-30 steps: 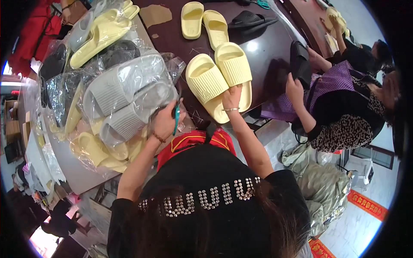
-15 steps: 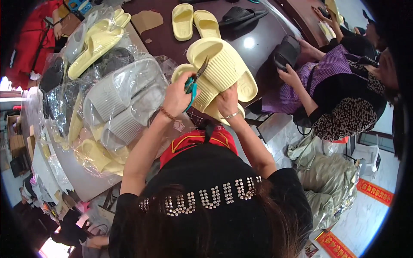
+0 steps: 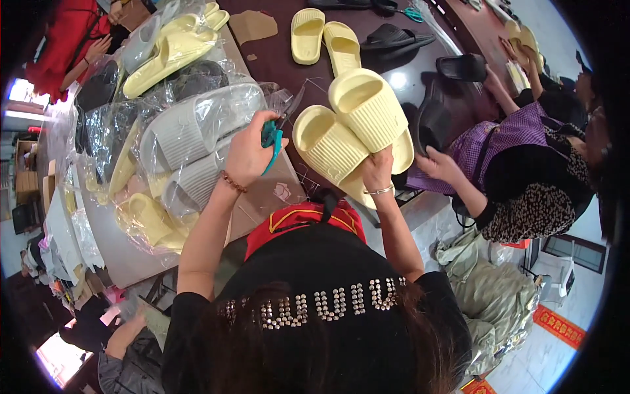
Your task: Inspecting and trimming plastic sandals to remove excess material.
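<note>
Your left hand (image 3: 248,154) is closed around the teal-handled metal scissors (image 3: 274,134), blades pointing up and right toward the pair of pale yellow ribbed foam slide sandals (image 3: 351,131), which your right hand (image 3: 377,172) clamps from below by the heel end, holding them tilted up above the near edge of the dark brown worktop (image 3: 275,59). The risk, as I judge it, is the blade tips: they sit close to the soft foam and not far from your right fingers, so a slip could nick the sandal or the hand. The pair is gripped at one end only, so it could twist or drop toward the co-worker's hand (image 3: 436,164) just to the right. Loose thin threads (image 3: 308,178) lie by the near edge and could catch the blades. To your left, clear crinkled plastic bags hold grey ribbed slides (image 3: 190,131) and yellow slides (image 3: 147,220), heaped along the left edge; the slick film could slide if your elbow knocks it. Another bagged yellow pair (image 3: 170,52) lies toward the far left corner. A flat brown cardboard piece (image 3: 252,26) rests at the far edge. On the floor at lower right lies a red rectangular mat with yellow marks (image 3: 558,325).
</note>
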Motion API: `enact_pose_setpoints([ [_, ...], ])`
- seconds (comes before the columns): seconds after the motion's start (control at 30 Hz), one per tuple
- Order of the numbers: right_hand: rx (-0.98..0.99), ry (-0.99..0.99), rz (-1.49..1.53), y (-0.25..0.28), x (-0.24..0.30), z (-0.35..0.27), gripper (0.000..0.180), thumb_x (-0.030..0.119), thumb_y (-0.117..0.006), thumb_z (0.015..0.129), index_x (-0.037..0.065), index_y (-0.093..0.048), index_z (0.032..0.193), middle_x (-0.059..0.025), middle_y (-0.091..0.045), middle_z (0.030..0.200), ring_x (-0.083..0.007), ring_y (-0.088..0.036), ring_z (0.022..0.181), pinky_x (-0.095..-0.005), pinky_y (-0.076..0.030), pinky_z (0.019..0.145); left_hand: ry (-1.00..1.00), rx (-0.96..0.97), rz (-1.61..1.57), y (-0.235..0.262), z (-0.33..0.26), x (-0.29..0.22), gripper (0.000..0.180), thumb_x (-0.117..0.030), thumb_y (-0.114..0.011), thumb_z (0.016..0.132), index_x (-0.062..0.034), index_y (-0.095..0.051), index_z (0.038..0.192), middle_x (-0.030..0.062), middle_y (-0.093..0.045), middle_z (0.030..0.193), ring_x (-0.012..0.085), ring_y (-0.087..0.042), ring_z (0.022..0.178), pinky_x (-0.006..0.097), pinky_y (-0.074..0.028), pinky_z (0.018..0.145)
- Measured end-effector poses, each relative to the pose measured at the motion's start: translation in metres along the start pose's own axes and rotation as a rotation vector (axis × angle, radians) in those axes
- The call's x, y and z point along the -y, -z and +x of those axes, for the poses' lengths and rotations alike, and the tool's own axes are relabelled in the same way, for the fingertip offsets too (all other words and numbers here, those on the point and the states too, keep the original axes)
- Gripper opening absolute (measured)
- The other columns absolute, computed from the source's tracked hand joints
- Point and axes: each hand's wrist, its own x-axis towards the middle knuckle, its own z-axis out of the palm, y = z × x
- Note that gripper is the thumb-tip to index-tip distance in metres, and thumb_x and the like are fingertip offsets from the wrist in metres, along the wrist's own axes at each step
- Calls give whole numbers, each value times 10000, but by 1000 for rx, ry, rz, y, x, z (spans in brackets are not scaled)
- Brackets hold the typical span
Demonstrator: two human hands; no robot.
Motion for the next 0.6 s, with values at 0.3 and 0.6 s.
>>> enact_pose_setpoints([
  [0.3,-66,-407,514,4,1,-4,319,-70,-523,743,-35,-518,1060,-107,-524,1110,-186,-492,1033,-262,-371,868,-311,121,213,21,-13,-3,442,-244,-683,664,-86,-513,1040,136,-570,755,297,-558,687,339,-442,621],
  [0.6,-61,-209,307,4,12,-8,330,-67,-530,730,-43,-524,1058,-107,-560,1054,-182,-511,992,-267,-387,847,-118,373,153,10,-17,-8,436,-297,-643,693,-74,-491,1036,158,-572,735,335,-564,693,386,-436,606],
])
